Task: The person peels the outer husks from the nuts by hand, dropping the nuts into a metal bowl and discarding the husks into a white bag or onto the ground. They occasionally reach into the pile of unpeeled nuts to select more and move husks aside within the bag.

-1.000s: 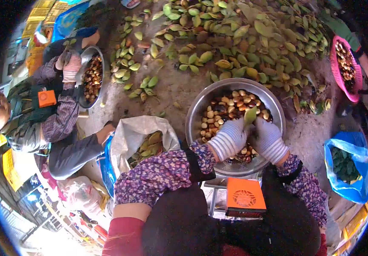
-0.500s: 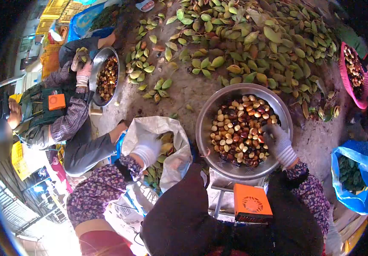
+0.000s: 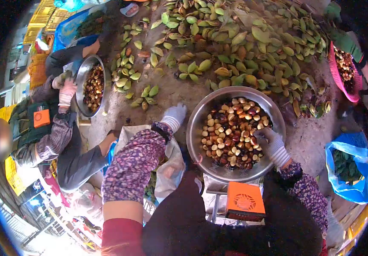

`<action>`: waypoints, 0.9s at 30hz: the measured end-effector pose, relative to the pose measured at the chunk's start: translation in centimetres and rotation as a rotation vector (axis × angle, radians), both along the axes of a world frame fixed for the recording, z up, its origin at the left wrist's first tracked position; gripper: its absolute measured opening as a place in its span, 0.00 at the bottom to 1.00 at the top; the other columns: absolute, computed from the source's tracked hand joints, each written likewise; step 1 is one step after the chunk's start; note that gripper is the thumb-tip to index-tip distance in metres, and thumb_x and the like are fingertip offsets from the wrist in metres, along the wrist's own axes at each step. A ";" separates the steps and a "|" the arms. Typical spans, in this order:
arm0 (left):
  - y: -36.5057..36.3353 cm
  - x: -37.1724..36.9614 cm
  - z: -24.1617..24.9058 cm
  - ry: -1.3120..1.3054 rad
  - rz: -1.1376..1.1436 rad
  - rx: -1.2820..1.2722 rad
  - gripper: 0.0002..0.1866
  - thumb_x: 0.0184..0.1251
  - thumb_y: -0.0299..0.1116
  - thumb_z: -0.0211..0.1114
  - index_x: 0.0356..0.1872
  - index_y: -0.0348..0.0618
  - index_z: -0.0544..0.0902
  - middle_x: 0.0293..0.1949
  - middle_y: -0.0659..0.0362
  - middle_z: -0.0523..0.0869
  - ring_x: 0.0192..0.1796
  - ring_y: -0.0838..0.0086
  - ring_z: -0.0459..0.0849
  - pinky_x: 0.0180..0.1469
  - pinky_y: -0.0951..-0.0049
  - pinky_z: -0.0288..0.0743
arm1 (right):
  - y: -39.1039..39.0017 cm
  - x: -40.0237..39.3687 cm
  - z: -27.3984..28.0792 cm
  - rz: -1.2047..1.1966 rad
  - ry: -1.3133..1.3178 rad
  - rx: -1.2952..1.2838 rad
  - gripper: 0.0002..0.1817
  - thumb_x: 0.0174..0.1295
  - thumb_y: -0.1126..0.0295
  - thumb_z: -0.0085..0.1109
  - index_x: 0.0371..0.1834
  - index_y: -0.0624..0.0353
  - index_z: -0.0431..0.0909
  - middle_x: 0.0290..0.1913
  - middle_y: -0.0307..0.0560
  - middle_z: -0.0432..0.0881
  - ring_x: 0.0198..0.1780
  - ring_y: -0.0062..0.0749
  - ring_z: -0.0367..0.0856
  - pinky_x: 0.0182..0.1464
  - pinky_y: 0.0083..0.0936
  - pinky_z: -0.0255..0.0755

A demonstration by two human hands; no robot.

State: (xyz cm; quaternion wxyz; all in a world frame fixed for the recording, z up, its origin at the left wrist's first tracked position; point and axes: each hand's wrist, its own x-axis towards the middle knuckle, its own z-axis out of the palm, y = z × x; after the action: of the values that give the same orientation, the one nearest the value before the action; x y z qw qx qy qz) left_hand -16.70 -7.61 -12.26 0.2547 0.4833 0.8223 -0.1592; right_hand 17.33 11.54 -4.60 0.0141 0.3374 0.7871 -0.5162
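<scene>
Right hand (image 3: 270, 145) fingers curled on nuts in steel bowl (image 3: 201, 115); green husks (image 3: 235, 47) beyond.

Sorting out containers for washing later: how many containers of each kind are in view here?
Metal bowls: 2, the big bowl and the co-worker's bowl
Pink basket: 1
White sack: 1
Blue bag: 1
Total: 5
</scene>
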 end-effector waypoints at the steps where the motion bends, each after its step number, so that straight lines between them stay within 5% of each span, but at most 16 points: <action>1: -0.3 -0.2 -0.6 -0.033 -0.036 0.008 0.10 0.59 0.30 0.55 0.39 0.39 0.79 0.38 0.43 0.82 0.42 0.51 0.82 0.43 0.55 0.77 | -0.1 0.1 -0.2 -0.024 0.004 -0.050 0.12 0.56 0.71 0.60 0.42 0.62 0.78 0.38 0.54 0.81 0.41 0.43 0.80 0.44 0.30 0.73; 5: 0.1 -1.3 2.2 -0.111 0.414 0.350 0.15 0.56 0.36 0.59 0.40 0.36 0.78 0.37 0.40 0.82 0.44 0.46 0.79 0.48 0.56 0.73 | 0.2 -0.1 -0.1 -0.033 -0.008 -0.101 0.12 0.56 0.71 0.60 0.42 0.64 0.78 0.38 0.55 0.81 0.40 0.41 0.81 0.43 0.29 0.73; 8: 2.6 -3.3 3.4 -0.045 0.506 0.624 0.13 0.56 0.35 0.58 0.38 0.35 0.78 0.36 0.41 0.82 0.44 0.47 0.79 0.47 0.56 0.73 | -0.2 -0.5 0.6 -0.049 -0.032 -0.162 0.11 0.56 0.71 0.60 0.41 0.64 0.78 0.38 0.54 0.81 0.41 0.39 0.81 0.44 0.29 0.73; 14: 9.8 -5.5 3.7 0.161 0.259 0.453 0.23 0.56 0.29 0.54 0.56 0.46 0.70 0.50 0.46 0.76 0.46 0.51 0.79 0.49 0.58 0.74 | -0.4 -1.1 0.6 -0.030 -0.062 -0.196 0.12 0.57 0.68 0.59 0.40 0.64 0.78 0.38 0.53 0.82 0.41 0.39 0.81 0.45 0.29 0.73; 17: 11.2 -4.3 2.9 0.274 -0.059 0.317 0.33 0.55 0.39 0.63 0.64 0.50 0.63 0.62 0.47 0.63 0.55 0.51 0.73 0.50 0.58 0.75 | -0.4 -0.9 0.0 -0.045 -0.066 -0.174 0.11 0.57 0.68 0.59 0.40 0.64 0.78 0.38 0.53 0.82 0.41 0.39 0.81 0.45 0.29 0.73; 19: 12.4 -3.2 3.7 0.246 0.025 0.247 0.36 0.53 0.41 0.66 0.64 0.50 0.62 0.63 0.47 0.63 0.54 0.50 0.73 0.49 0.59 0.75 | -0.3 -0.5 -0.6 -0.034 -0.082 -0.170 0.09 0.58 0.73 0.57 0.40 0.66 0.77 0.33 0.48 0.80 0.36 0.26 0.76 0.40 0.24 0.71; 23: 13.5 -2.6 3.0 0.198 0.161 0.236 0.33 0.51 0.43 0.69 0.59 0.50 0.68 0.62 0.45 0.63 0.48 0.50 0.77 0.47 0.59 0.77 | 0.0 -0.4 -0.5 -0.044 -0.154 -0.269 0.09 0.58 0.73 0.56 0.40 0.66 0.77 0.33 0.47 0.80 0.36 0.25 0.76 0.40 0.23 0.71; 25: 14.3 -2.7 3.5 0.165 0.246 0.308 0.26 0.52 0.42 0.69 0.51 0.46 0.72 0.57 0.42 0.66 0.46 0.49 0.79 0.46 0.58 0.77 | 0.5 -0.6 0.0 -0.053 -0.189 -0.245 0.11 0.59 0.69 0.58 0.40 0.65 0.78 0.39 0.55 0.81 0.40 0.37 0.80 0.45 0.28 0.72; 27: 13.5 -2.4 3.3 0.114 0.361 0.296 0.26 0.51 0.41 0.69 0.51 0.45 0.73 0.55 0.42 0.68 0.47 0.49 0.79 0.47 0.57 0.77 | 1.1 -0.3 0.2 -0.078 -0.149 -0.221 0.11 0.59 0.69 0.58 0.40 0.66 0.78 0.38 0.54 0.82 0.40 0.36 0.80 0.46 0.28 0.72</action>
State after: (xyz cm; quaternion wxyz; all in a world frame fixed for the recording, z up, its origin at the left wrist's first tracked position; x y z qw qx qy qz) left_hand -19.15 5.86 -8.95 0.1588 0.3506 0.9228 -0.0159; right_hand 17.05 12.59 -4.44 0.0897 0.4015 0.7085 -0.5734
